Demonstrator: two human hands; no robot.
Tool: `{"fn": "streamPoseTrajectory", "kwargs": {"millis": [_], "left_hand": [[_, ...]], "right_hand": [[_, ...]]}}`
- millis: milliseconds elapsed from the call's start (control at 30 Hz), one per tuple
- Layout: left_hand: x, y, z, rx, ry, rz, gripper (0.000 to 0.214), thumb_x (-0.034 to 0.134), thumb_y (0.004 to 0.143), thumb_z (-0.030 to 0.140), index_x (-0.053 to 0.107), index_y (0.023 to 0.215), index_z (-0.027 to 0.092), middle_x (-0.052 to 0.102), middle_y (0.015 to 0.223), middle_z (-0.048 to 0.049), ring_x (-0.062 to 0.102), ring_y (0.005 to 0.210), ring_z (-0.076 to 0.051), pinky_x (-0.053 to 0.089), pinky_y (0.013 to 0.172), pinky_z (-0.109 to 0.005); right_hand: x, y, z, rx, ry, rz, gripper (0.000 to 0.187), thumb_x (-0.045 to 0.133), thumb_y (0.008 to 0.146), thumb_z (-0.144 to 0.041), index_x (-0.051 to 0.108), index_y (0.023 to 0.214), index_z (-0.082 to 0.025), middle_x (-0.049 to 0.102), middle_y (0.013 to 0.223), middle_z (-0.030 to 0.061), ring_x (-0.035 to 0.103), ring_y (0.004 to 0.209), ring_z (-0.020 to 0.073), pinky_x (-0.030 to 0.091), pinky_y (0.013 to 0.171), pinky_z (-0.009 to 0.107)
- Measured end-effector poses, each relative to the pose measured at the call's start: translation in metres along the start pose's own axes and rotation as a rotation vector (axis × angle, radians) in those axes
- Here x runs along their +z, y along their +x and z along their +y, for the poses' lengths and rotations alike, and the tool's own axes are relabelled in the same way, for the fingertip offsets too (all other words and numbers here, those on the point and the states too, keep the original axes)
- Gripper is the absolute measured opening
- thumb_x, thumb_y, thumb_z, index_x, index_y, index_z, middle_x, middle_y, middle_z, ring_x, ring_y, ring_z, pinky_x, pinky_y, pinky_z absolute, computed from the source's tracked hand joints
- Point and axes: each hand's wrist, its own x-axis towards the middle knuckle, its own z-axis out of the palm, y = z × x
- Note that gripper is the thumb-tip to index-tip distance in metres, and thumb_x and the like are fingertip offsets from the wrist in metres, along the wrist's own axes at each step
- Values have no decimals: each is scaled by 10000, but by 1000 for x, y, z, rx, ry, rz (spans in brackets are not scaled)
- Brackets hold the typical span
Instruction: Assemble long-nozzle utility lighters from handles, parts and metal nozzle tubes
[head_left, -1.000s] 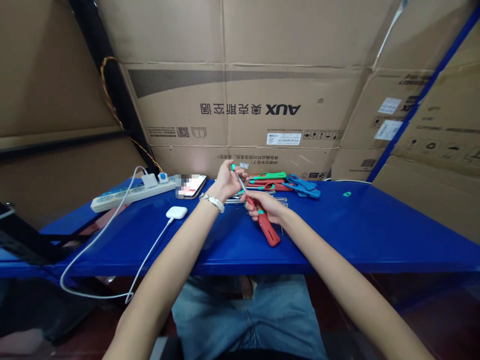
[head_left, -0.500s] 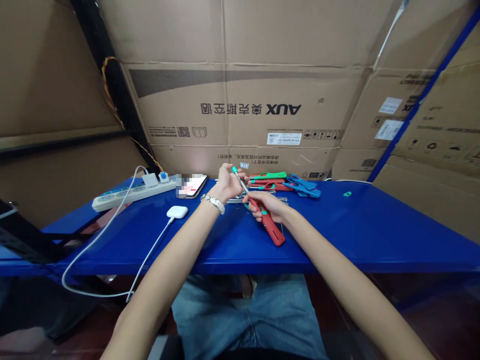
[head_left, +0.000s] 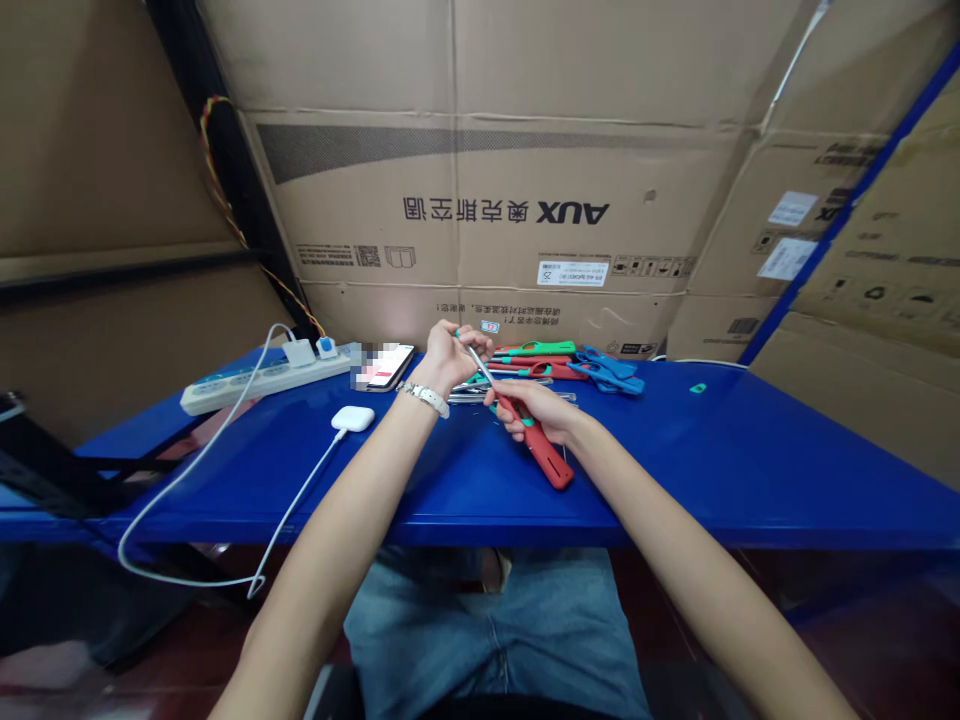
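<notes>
My right hand [head_left: 531, 408] is wrapped round the red handle of a long-necked gas lighter [head_left: 551, 462], which slants up and left with its metal tube bare. At the far end of that tube, my left hand [head_left: 450, 357] has thumb and finger closed on a small green cap [head_left: 457, 333], its other fingers curled beside the tube. Whether the cap still touches the tube, I cannot tell. Behind the hands lie more lighters, among them a green one [head_left: 544, 348] and blue ones [head_left: 607, 372]. Several loose metal tubes [head_left: 469, 397] are partly hidden by my hands.
On the blue table [head_left: 712, 460], a small green piece [head_left: 698, 388] lies to the right. A phone [head_left: 388, 367], a white earbud case [head_left: 352, 418] with its cable and a power strip [head_left: 266, 380] are at the left. A cardboard wall [head_left: 487, 160] stands behind.
My left hand has shifted slightly up and left, and the green cap now sits further into its fingers. The lighter in my right hand has barely moved.
</notes>
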Motion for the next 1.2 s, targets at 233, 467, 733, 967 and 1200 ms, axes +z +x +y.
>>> {"fn": "streamPoseTrajectory", "kwargs": {"millis": [233,467,733,967,1200], "left_hand": [[-6,6,33,201,-8,33,214,353,785,158,241,613,221,253,435,69,389,392,-112,496,612,-274],[-34,27,32,504,1198,89,335,195,898,333,392,652,220,499,634,-26,586,645,-191,523,671,-338],[-58,52,-7,627,1715,31,84,581,726,123,645,727,178,591,853,-90,556,1068,-293,383,1046,-413],[-60,27,-12,794,1849,-97,144,527,880,241,653,903,174,630,968,-87,586,989,-244,445,951,-387],[-61,-6,-45,454,1382,-383,398,745,770,474,512,896,177,619,705,17,583,574,-107,473,551,-232]], "right_hand": [[-6,-5,1,44,-34,-49,235,562,910,-405,617,877,-179,522,548,-46,431,387,84,425,392,210],[-15,-5,-10,-125,243,289,189,474,935,-314,587,863,-181,479,521,-50,426,396,97,421,404,218],[-26,-2,-10,-182,413,418,298,412,817,-141,596,1051,-126,573,581,15,542,482,167,534,515,316],[-24,1,-8,-211,399,392,280,440,847,-70,579,1079,-143,618,608,4,599,529,161,578,600,328],[-18,9,3,-344,266,341,251,672,797,-178,648,1047,-185,651,673,-24,592,535,126,524,531,260]]}}
